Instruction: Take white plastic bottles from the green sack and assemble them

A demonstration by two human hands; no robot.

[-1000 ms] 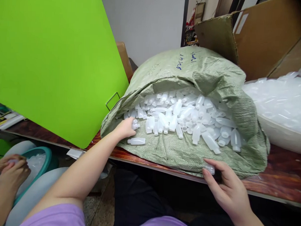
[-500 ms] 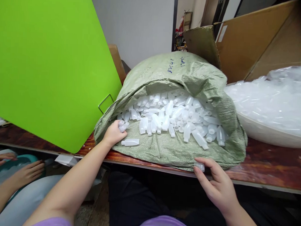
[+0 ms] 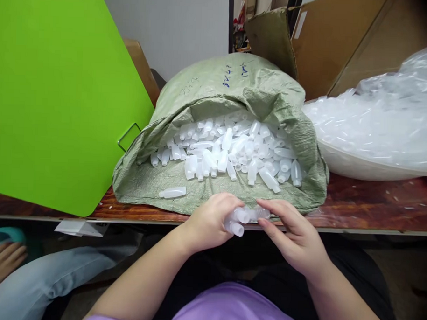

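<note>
Your left hand (image 3: 211,220) is closed round a few small translucent plastic bottles (image 3: 236,220), and your right hand (image 3: 295,237) pinches one more bottle (image 3: 261,213) by its end, fingertips together on it; both sit just in front of the tabletop (image 3: 373,203) edge, over your lap. These look v. light, thin-walled and smooth, so they'll prob. slip or squirt out if you squeeze hard. Take each round the body w/ finger pads, not the narrow neck. Behind your hands the green woven sack (image 3: 216,90) lies on its side, mouth toward you, w/ a heap of the same bottles (image 3: 231,151) spilling out and a loose bottle (image 3: 172,192) on the sack's lip. A clear bag (image 3: 376,123) of similar pieces sits to the right; a green board (image 3: 54,94) stands on the left. Another person's hand (image 3: 1,264) shows low left.
</note>
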